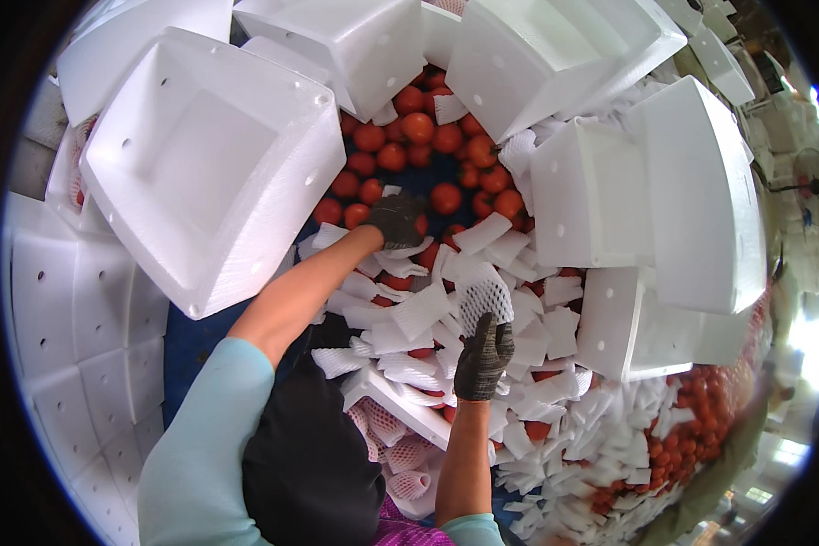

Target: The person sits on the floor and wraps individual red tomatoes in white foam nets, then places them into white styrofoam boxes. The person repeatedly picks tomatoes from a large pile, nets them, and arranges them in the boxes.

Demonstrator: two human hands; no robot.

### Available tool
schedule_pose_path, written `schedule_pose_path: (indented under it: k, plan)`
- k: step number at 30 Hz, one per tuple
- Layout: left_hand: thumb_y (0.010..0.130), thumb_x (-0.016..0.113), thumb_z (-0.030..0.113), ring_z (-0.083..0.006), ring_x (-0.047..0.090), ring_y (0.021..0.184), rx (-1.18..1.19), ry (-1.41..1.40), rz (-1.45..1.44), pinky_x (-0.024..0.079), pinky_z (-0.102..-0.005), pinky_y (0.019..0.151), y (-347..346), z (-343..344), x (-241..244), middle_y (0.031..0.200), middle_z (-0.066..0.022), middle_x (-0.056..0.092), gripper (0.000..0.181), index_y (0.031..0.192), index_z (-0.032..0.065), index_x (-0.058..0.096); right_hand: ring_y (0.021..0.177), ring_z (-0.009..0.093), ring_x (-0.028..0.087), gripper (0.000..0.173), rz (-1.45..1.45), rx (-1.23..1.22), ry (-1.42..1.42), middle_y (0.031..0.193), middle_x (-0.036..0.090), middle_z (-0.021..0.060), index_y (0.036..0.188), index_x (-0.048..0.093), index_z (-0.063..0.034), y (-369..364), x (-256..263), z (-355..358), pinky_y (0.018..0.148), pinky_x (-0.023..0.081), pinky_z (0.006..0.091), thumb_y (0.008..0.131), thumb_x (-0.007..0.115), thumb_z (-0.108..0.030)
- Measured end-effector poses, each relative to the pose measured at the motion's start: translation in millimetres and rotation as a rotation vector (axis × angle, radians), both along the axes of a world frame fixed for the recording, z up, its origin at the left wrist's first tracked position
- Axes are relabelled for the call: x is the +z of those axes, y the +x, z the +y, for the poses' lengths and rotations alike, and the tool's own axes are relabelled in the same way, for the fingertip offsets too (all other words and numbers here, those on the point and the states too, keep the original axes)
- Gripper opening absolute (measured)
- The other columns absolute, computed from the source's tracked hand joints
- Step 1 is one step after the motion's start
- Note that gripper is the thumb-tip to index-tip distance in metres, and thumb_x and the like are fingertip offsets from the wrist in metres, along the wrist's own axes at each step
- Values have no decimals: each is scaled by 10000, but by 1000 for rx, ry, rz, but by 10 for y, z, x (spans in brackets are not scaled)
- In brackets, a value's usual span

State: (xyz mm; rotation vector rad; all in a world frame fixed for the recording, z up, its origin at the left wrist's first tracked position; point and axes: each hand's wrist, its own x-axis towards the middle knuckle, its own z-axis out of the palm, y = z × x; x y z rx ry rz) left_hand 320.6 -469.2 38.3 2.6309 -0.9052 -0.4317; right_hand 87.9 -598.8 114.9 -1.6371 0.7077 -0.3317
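My left hand [397, 222], in a dark knit glove, reaches into the pile of red tomatoes [418, 128]; a tomato shows at its fingers, which mostly hide it. A white foam net sleeve [483, 293] stands up from my gloved right hand [483, 358], its lower end between thumb and fingers. Many flattened foam net sleeves [420, 310] lie around and under both hands, with tomatoes showing between them. Near my lap, a white foam box [409, 413] holds several tomatoes in net sleeves [409, 483].
A large white foam box [211, 157] sits tilted at the left, beside stacked boxes [106, 327]. More foam boxes [594, 198] surround the pile at the top and right. Another heap of tomatoes [689, 437] and loose sleeves lies at the lower right. A fan [813, 184] stands far right.
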Motion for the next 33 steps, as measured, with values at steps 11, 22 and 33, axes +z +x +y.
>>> schedule_pose_path:
  k: [11,22,33]
  plan:
    - [670,669,99,-320,522,1082,-237,-843,-103,381,-452,955,-1120,-254,1054,1173,-158,545,659,1286,48,441,893,141,578,430,-163,-45,343,1050,597,57,1193,508,-19,363,193,-6,758,474,264,839,643,-222]
    - [815,641,236,-149,567,977,-401,-992,812,468,-311,871,-1343,-249,72,1075,-53,591,414,1171,63,523,1029,250,559,416,-319,-73,1208,1126,575,116,1148,529,5,13,27,-272,923,443,371,805,590,-223]
    - [832,596,132,-222,580,807,-91,-951,568,463,-344,696,-1167,-335,910,852,-86,601,130,916,39,560,861,231,615,571,253,214,-377,997,621,165,1183,480,42,242,493,-475,798,506,348,712,712,-183]
